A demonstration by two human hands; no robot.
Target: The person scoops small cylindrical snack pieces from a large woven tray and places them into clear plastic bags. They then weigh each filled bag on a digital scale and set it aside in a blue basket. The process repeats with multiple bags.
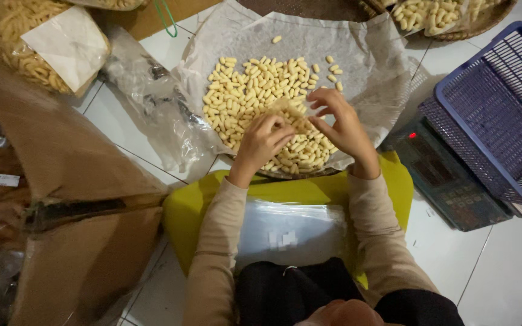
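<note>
- On a white tiled floor, a round tray lined with grey paper holds a heap of pale yellow snack sticks.
- Over the near edge of that heap, both hands pinch 1 small clear plastic bag between them.
- Left hand: grip closed, fingers curled on the bag's left side, knuckles just above the sticks.
- Right hand: thumb and forefinger pinch the bag's right side, the other fingers spread loosely above the heap.
- Below the wrists, a yellow cushion carries a stack of flat clear bags, touching the tray's near rim.
- Left of the tray, crumpled clear plastic lies on the tiles; beyond it a brown cardboard box closes off that side.
- Top left, a filled bag of the same snacks sits well apart from the hands.
- Right of the tray, a dark digital scale bears a blue plastic basket, near the right forearm.
- Top right, a woven tray with more sticks is cut by the frame edge.
- Bare tiles show only at the lower right and in a narrow strip between box and cushion.
</note>
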